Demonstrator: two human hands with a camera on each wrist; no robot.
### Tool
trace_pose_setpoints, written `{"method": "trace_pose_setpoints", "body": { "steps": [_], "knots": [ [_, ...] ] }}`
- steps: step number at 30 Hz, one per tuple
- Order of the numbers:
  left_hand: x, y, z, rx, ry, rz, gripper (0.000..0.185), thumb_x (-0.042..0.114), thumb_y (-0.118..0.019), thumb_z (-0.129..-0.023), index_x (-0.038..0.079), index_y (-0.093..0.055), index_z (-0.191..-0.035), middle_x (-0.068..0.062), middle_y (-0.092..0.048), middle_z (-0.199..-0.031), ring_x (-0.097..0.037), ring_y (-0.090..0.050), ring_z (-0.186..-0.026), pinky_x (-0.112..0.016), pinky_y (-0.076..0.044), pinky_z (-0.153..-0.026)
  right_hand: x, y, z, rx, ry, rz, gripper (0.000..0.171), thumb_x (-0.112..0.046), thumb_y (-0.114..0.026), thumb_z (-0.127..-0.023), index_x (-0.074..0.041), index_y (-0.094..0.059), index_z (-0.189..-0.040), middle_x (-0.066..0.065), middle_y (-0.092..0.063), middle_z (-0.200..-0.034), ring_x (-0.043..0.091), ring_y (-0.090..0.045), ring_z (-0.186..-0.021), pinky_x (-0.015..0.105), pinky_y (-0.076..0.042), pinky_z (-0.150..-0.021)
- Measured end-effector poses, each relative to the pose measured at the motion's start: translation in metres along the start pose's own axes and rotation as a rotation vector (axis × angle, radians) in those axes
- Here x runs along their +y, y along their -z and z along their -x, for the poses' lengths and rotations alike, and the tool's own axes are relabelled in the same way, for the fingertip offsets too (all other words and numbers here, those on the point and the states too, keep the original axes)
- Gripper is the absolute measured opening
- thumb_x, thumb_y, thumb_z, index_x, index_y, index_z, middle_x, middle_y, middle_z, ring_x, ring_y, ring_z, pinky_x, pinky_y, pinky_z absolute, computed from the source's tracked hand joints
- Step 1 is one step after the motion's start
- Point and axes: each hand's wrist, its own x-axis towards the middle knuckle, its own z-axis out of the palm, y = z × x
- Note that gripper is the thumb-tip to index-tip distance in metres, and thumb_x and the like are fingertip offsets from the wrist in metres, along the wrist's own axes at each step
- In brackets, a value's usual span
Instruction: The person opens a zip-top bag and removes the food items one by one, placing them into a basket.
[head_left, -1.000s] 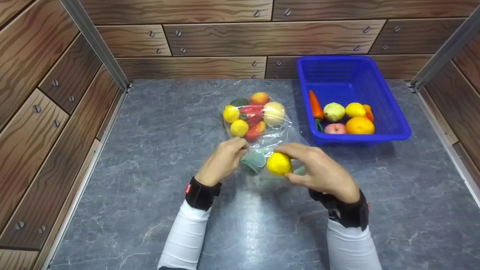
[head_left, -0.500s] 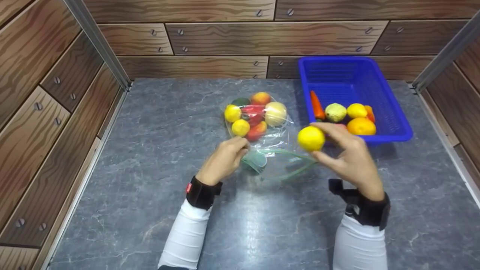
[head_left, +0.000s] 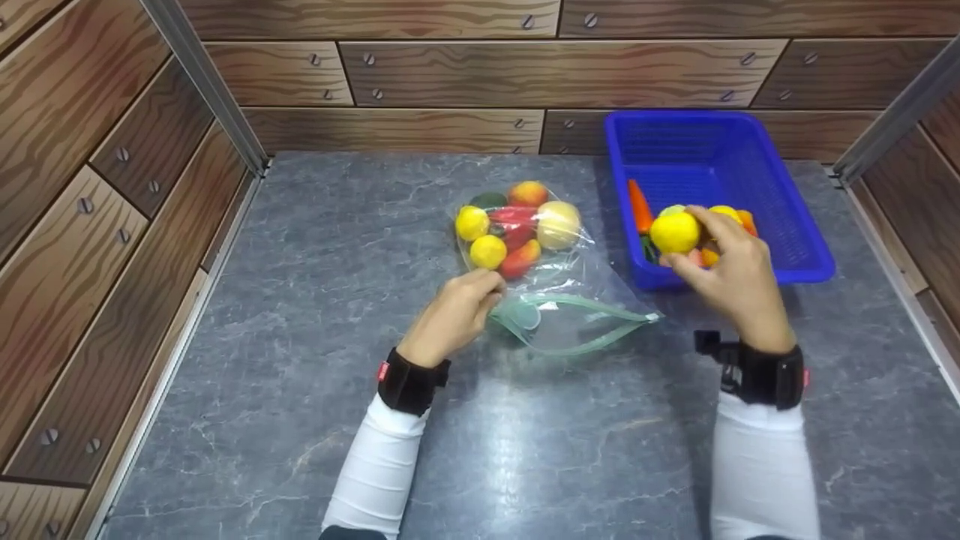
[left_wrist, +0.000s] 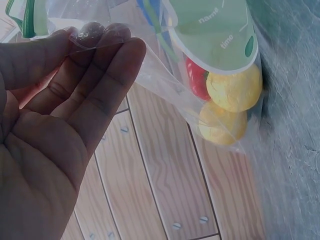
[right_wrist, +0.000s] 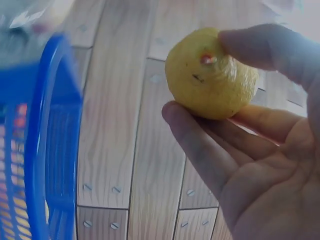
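My right hand (head_left: 739, 277) grips a yellow lemon (head_left: 675, 232) between thumb and fingers, over the near left part of the blue basket (head_left: 806, 225). In the right wrist view the lemon (right_wrist: 210, 75) shows a small stem mark. With thumb and fingertips my left hand (head_left: 454, 315) pinches the edge of a clear zip bag (head_left: 577, 330), whose green-rimmed mouth gapes toward me. Inside the bag lie two yellow lemons (head_left: 487, 252), a red pepper (head_left: 516, 225), a pale round fruit (head_left: 558, 225), peach-like fruits (head_left: 528, 194) and something dark green (head_left: 489, 201).
Inside the basket are a carrot-like orange vegetable (head_left: 640, 206), another yellow fruit (head_left: 724, 212) and other produce partly hidden by my right hand. The grey marbled table (head_left: 300, 300) is bounded by wood-patterned walls (head_left: 442, 75) at the back and sides.
My right hand has carried the lemon from the bag's mouth rightward and away from me, over the basket. The bag's mouth is now uncovered. My left hand has kept its hold.
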Motion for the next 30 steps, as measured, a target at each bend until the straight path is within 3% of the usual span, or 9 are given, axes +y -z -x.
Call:
{"method": "trace_pose_setpoints", "body": {
  "steps": [2,5,8,12,18,30],
  "knots": [
    [0.0,0.0,0.0,-0.003,0.003,-0.001,0.004,0.0,-0.064,-0.098,0.002,-0.068,-0.099,-0.008,-0.067,-0.093,-0.021,-0.065,-0.087,-0.027,-0.058,-0.08,0.006,0.002,-0.008,-0.042,0.009,0.049,0.056,0.006,-0.083,-0.079,0.01,-0.062,-0.131,0.032,-0.067,-0.117,0.039,-0.065,-0.093,0.012,-0.048,-0.083],
    [0.0,0.001,0.0,-0.003,0.005,-0.009,0.004,0.001,-0.064,-0.099,0.002,-0.068,-0.099,-0.008,-0.067,-0.094,-0.021,-0.065,-0.087,-0.027,-0.058,-0.08,0.012,0.004,-0.02,-0.109,0.005,0.103,0.055,0.005,-0.079,-0.08,0.012,-0.061,-0.132,0.034,-0.065,-0.12,0.044,-0.064,-0.094,0.04,-0.055,-0.087],
    [0.0,0.001,-0.001,-0.003,0.007,-0.016,0.005,0.001,-0.064,-0.099,0.003,-0.068,-0.099,-0.008,-0.067,-0.094,-0.021,-0.065,-0.088,-0.027,-0.058,-0.08,0.018,0.006,-0.033,-0.169,-0.013,0.125,0.056,0.003,-0.078,-0.081,0.014,-0.058,-0.133,0.038,-0.062,-0.124,0.051,-0.063,-0.099,0.061,-0.053,-0.088],
    [0.0,0.002,-0.001,-0.005,0.006,-0.015,0.004,0.001,-0.064,-0.099,0.003,-0.068,-0.099,-0.008,-0.067,-0.094,-0.021,-0.064,-0.088,-0.027,-0.058,-0.081,0.025,0.008,-0.048,-0.228,-0.037,0.149,0.057,0.001,-0.075,-0.084,0.016,-0.055,-0.135,0.04,-0.059,-0.126,0.053,-0.059,-0.104,0.065,-0.051,-0.092],
    [0.0,0.002,-0.001,0.002,0.0,-0.005,0.004,0.001,-0.063,-0.099,0.003,-0.068,-0.099,-0.007,-0.066,-0.093,-0.021,-0.063,-0.087,-0.027,-0.057,-0.081,0.034,0.008,-0.067,-0.288,-0.067,0.186,0.056,0.0,-0.069,-0.085,0.016,-0.053,-0.136,0.038,-0.059,-0.12,0.048,-0.057,-0.097,0.06,-0.05,-0.085],
    [-0.003,0.002,0.0,0.008,-0.006,0.014,0.006,-0.001,-0.063,-0.099,-0.001,-0.068,-0.099,-0.008,-0.066,-0.093,-0.021,-0.063,-0.087,-0.028,-0.057,-0.081,0.061,-0.008,-0.1,-0.466,-0.152,0.246,0.056,-0.003,-0.07,-0.085,0.017,-0.053,-0.135,0.042,-0.058,-0.121,0.05,-0.057,-0.102,0.062,-0.049,-0.09]
  ]
}}
